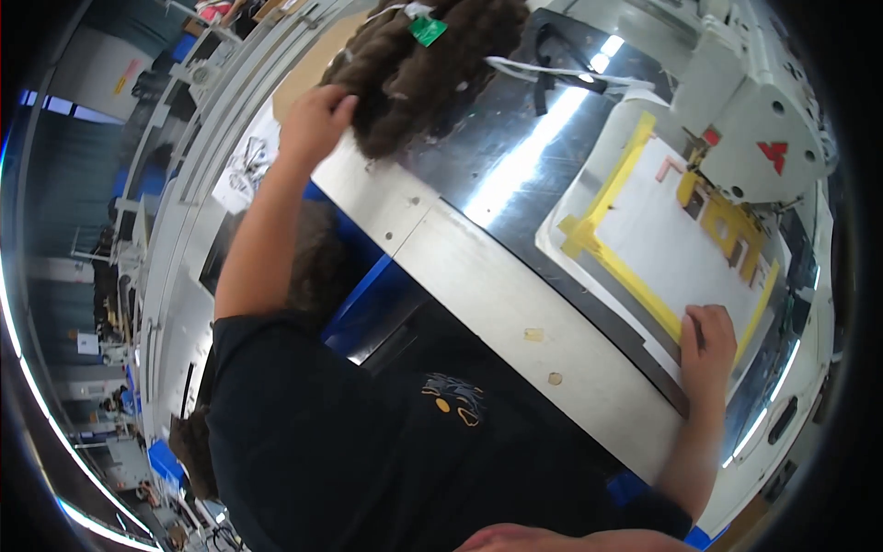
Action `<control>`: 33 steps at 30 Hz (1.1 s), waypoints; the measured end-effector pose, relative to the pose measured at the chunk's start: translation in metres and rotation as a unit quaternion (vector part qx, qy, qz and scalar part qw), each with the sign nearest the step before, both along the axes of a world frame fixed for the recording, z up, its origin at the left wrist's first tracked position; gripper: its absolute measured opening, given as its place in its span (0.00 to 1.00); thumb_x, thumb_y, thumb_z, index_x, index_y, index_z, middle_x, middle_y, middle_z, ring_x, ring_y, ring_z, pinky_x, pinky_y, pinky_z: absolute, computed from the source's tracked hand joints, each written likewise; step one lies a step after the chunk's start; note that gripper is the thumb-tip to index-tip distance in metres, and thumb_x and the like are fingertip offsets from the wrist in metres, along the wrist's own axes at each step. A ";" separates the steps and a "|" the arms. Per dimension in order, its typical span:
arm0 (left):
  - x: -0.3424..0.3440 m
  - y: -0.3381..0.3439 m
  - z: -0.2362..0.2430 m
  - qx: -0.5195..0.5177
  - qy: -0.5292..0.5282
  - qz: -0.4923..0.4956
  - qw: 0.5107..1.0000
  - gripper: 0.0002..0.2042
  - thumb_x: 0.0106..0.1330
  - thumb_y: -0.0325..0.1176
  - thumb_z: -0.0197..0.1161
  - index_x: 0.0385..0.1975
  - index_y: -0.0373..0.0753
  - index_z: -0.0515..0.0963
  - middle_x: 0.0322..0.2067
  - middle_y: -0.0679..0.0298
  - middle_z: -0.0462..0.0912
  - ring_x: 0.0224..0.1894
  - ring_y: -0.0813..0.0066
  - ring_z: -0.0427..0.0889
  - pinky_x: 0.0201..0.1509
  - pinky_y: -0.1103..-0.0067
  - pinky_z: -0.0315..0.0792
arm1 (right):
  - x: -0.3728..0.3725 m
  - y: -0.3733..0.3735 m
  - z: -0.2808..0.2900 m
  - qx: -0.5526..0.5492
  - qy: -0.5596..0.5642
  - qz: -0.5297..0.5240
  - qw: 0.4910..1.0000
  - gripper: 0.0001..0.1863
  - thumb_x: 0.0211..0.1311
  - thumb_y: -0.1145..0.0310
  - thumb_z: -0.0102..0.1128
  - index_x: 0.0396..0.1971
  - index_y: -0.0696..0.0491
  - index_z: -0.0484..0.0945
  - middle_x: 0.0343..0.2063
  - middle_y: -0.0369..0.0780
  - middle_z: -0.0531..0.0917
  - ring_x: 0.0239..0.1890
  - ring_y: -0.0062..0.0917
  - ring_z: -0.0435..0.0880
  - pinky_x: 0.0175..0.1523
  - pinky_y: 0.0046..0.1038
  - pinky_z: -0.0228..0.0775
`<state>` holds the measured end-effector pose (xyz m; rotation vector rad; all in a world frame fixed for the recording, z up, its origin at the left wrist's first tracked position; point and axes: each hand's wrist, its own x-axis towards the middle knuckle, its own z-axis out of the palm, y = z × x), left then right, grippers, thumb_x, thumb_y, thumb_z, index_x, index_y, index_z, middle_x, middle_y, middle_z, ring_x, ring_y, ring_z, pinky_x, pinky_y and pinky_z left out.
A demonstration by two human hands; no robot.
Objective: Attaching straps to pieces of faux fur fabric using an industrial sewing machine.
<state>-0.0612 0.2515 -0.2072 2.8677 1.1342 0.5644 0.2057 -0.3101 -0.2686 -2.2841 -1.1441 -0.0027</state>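
on the metal table [432,244], my left hand [317,124] reaches for brown plush [428,78], right hand [708,350] curled by the template [635,221], long axis along the front edge; whether either pinches, i can't tell.

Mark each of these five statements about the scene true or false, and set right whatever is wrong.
1. The left hand is at the edge of the brown fluffy bundle. True.
2. The tag on the bundle is red. False: it is a green tag.
3. The right hand is near the lower edge of the white sheet. True.
4. Blue tape runs along the sheet's sides. False: it is yellow tape.
5. Both hands wear gloves. False: both are bare.
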 end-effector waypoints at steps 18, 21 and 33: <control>-0.316 0.118 -0.074 -0.180 0.166 0.348 0.905 0.35 0.65 0.61 0.67 0.60 0.34 0.81 0.59 0.45 0.83 0.63 0.50 0.81 0.67 0.64 0.74 | 0.003 -0.008 -0.001 -0.005 0.075 -0.005 0.997 0.05 0.67 0.76 0.60 0.39 0.59 0.81 0.37 0.44 0.80 0.40 0.35 0.82 0.48 0.31 0.73; -0.317 0.102 -0.057 -0.220 0.203 0.372 0.879 0.42 0.61 0.64 0.71 0.57 0.26 0.81 0.55 0.41 0.85 0.59 0.47 0.84 0.64 0.62 0.76 | 0.003 -0.007 -0.001 -0.009 0.071 -0.012 0.997 0.05 0.67 0.76 0.60 0.39 0.59 0.81 0.37 0.44 0.80 0.40 0.35 0.82 0.48 0.30 0.73; -0.397 0.091 -0.076 -0.264 0.086 0.526 0.804 0.33 0.57 0.58 0.78 0.44 0.28 0.85 0.39 0.51 0.89 0.44 0.56 0.88 0.47 0.62 0.80 | 0.006 -0.010 -0.005 0.015 0.061 0.008 0.998 0.04 0.66 0.77 0.60 0.39 0.60 0.81 0.36 0.45 0.80 0.39 0.34 0.82 0.47 0.30 0.73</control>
